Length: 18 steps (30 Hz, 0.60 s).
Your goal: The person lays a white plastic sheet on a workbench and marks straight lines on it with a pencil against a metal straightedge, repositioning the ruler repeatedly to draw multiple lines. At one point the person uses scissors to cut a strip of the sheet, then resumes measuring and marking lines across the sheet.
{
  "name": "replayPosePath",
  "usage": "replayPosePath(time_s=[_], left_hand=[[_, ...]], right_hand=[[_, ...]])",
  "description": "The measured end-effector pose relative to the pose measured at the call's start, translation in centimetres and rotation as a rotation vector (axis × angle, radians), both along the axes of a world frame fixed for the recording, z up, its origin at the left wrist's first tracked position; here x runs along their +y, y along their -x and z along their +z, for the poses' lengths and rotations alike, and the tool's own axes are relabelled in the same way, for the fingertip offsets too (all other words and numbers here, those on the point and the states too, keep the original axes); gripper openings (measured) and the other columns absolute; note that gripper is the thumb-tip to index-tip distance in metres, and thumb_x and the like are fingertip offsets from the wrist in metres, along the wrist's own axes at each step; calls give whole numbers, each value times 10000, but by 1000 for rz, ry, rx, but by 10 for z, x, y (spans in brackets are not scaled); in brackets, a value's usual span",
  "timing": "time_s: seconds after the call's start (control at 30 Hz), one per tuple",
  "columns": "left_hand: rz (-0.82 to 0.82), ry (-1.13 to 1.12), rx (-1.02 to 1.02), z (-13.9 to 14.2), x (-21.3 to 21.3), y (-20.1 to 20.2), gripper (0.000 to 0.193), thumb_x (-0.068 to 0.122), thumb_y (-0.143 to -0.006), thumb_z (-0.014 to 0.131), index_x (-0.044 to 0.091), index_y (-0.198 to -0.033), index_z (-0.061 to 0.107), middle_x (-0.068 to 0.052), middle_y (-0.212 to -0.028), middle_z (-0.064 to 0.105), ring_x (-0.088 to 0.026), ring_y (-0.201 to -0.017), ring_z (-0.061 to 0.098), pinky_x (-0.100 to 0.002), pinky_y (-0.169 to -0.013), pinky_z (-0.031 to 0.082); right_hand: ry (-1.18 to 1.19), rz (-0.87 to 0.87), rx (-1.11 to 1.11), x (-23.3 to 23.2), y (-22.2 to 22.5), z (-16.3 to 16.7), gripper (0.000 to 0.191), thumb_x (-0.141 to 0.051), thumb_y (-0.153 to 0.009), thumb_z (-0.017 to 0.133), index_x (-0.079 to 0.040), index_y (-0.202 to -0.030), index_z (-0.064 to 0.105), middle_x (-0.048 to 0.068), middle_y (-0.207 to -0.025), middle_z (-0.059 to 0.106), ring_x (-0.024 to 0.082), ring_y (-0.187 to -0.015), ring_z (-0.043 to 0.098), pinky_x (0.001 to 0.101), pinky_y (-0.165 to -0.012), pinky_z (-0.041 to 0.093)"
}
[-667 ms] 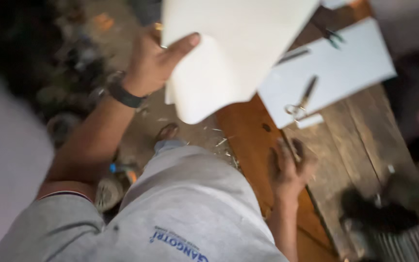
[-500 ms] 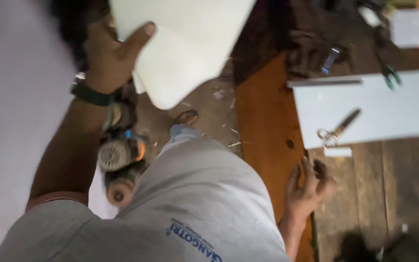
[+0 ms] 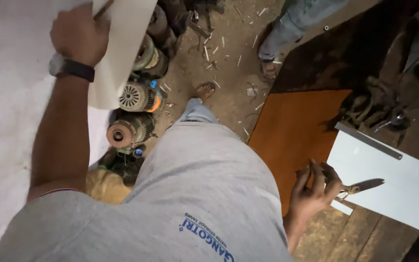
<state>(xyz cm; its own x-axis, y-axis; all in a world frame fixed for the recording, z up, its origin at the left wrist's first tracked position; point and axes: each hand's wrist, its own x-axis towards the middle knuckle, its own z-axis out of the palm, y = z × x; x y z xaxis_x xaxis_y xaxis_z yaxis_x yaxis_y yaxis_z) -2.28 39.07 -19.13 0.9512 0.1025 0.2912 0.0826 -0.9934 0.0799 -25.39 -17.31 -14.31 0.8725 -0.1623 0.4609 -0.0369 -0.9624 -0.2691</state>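
Electric motors on floor (dusty); metal ruler on bench.

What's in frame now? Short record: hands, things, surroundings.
left hand: holds a white sheet, raised
right hand: at the bench edge, on the handles of metal shears
bench: white board, metal ruler, orange panel
floor: electric motors, scattered chips
other: another person's sandalled foot
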Motion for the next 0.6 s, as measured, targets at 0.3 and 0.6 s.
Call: replayPosePath(time_s=[0.3, 0.6], left_hand=[[373, 57, 607, -74, 18, -36, 267, 177, -899, 644, 49, -1089, 781, -272, -1054, 732, -457, -967, 699, -532, -801, 563], [192, 112, 726, -72, -62, -145, 294, 247, -942, 643, 83, -1147, 774, -251, -1062, 739, -456, -968, 703, -544, -813, 568]], right_hand=[[-9, -115, 131, 2, -37, 2, 165, -68, -976, 785, -81, -1141, 779, 136, -1151, 669, 295, -1053, 651, 407, -895, 559], [-31, -164, 261, 1, -74, -12, 146, -104, -926, 759, -66, -1067, 768, 142, -1148, 704, 346, -1007, 664, 439, -864, 559]])
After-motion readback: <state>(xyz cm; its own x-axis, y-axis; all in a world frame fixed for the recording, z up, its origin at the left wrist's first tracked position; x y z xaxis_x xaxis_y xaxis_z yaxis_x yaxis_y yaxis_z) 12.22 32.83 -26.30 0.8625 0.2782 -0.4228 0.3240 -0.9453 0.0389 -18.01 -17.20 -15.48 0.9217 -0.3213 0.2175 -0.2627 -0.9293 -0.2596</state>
